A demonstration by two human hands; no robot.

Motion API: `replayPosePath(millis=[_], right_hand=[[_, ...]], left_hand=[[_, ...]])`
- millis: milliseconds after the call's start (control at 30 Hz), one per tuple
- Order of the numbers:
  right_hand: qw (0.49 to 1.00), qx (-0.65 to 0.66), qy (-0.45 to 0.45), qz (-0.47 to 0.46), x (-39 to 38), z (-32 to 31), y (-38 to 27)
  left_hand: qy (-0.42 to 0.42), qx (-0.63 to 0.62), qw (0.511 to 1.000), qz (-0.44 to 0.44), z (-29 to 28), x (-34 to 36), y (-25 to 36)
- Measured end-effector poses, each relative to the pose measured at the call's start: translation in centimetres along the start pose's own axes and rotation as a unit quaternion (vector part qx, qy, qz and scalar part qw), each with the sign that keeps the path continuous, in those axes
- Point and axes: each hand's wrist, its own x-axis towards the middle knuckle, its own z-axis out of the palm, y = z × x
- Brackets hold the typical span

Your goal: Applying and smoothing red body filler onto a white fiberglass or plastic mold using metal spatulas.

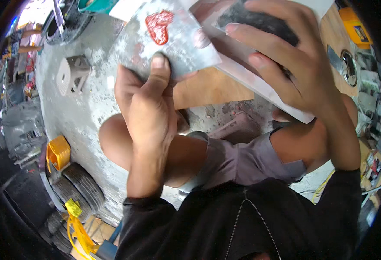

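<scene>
My left hand (149,102) grips a grey flat plate (182,47) by its lower edge, thumb on top. A glossy red blob of paste (159,27) lies on the plate, and pale smears mark its surface. My right hand (301,56) curves over a dark grey, smudged flat piece (255,21) that seems held under its fingers; its exact kind is hard to tell. Below the right hand a white panel (264,89) slants down toward my knee, with pinkish smears on its inner face. The plate overlaps the panel's left part.
Brown board (216,89) lies beneath the panel. A low stool (72,74) stands at left, with tyres (80,186) and a yellow container (58,152) below it. Another yellow container (355,27) is at far right. A pinkish stool (240,126) sits between my legs.
</scene>
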Motion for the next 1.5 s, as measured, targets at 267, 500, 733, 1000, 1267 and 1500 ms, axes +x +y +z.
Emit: replayPosePath(millis=[267, 500, 733, 1000, 1267, 1500], right_hand=[[0.956, -0.073, 0.241, -0.153, -0.1, 3.0, 0.4], [0.986, 0.147, 0.067, -0.036, -0.1, -0.5, -1.6], [0.968, 0.2, 0.139, -0.061, -0.3, 3.2, -2.8], [0.981, 0.153, 0.025, 0.12, -1.3, 3.1, -1.9], [0.996, 0.051, 0.011, 0.07, 0.6, 0.0, -3.4], [0.99, 0.052, -0.062, 0.112, -0.9, 0.9, -4.8]], left_hand=[[-0.002, 0.06, 0.998, -0.032, 1.3, -0.3, -0.6], [-0.016, -0.028, 0.996, -0.08, 0.0, 0.0, -0.8], [-0.033, -0.153, 0.982, -0.109, 1.1, 0.4, -0.9], [-0.032, -0.048, 0.998, -0.03, -0.1, 0.6, -0.3], [0.021, 0.223, 0.954, 0.2, 1.0, 0.3, -2.6], [0.039, 0.267, 0.952, 0.143, 1.2, 0.7, -1.8]])
